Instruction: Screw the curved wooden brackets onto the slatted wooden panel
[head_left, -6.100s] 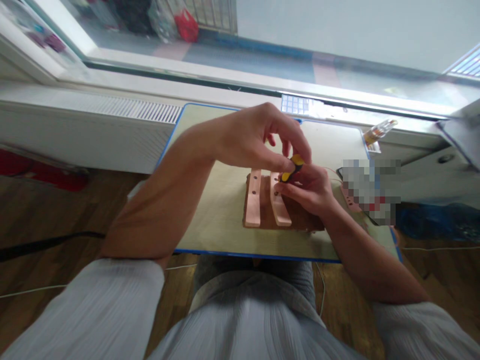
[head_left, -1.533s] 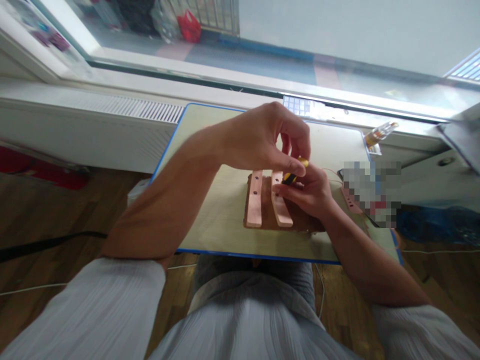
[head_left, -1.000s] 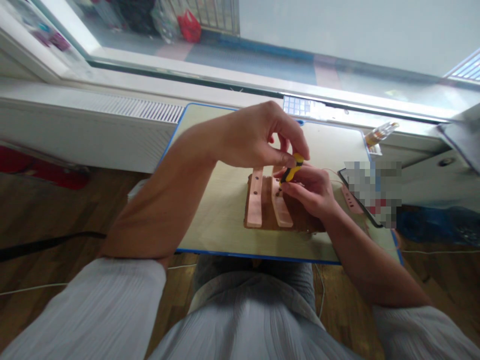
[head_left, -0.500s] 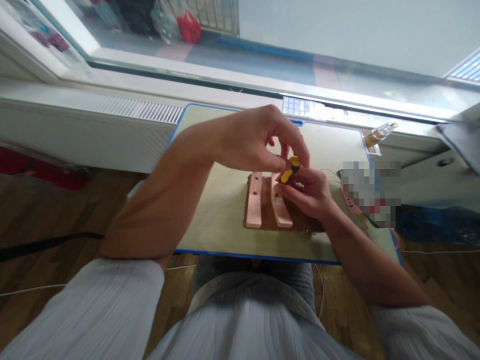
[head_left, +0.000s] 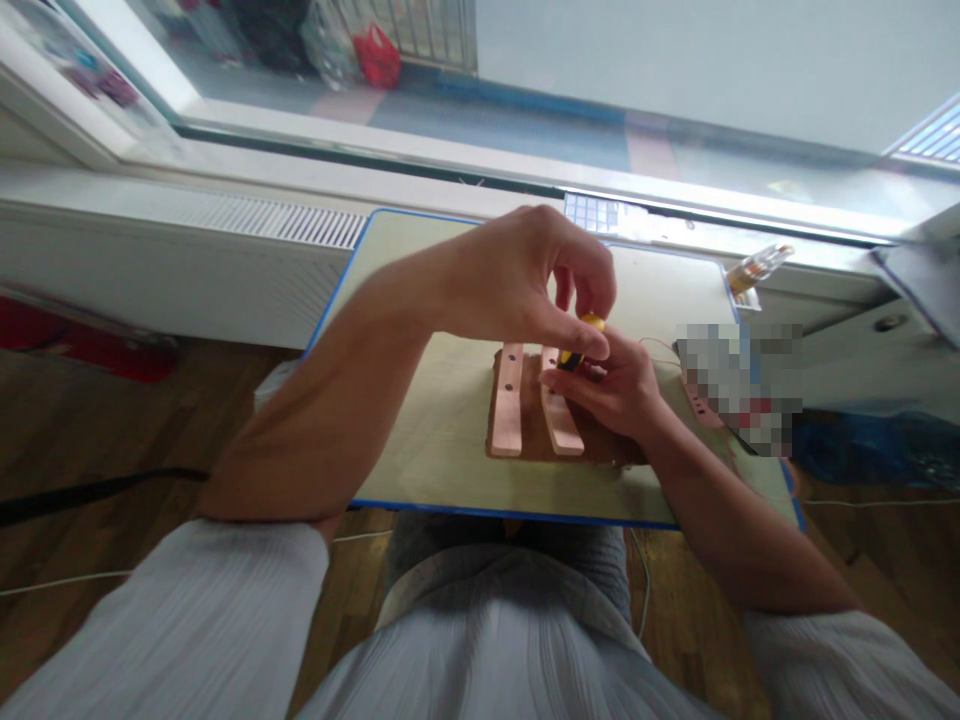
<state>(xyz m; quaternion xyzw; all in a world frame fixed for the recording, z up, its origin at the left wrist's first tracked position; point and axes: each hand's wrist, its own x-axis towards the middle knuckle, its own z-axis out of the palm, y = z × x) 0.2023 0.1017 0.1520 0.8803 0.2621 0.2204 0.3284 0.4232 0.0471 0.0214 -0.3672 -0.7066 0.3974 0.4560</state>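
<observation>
A short yellow-and-black screwdriver (head_left: 571, 359) stands over the right-hand pale wooden strip (head_left: 564, 428). My left hand (head_left: 529, 280) comes over it from above, thumb and fingers closed about the top of the handle. Lower down, my right hand (head_left: 626, 385) pinches the same tool near the strip; the tip is hidden behind its fingers. A second wooden strip (head_left: 508, 425) with dark screw holes lies parallel to the left. Both strips rest on a brown board (head_left: 534, 430).
The small table (head_left: 427, 440) has a blue edge and stands against a radiator (head_left: 285, 220) under a window. A clear bottle (head_left: 759, 268) is at its far right corner. A blurred-out object (head_left: 739, 390) lies at the right edge.
My left thumb has slid right across the handle, and its fingers have turned about the top. My right hand stays nearly in place at the tool.
</observation>
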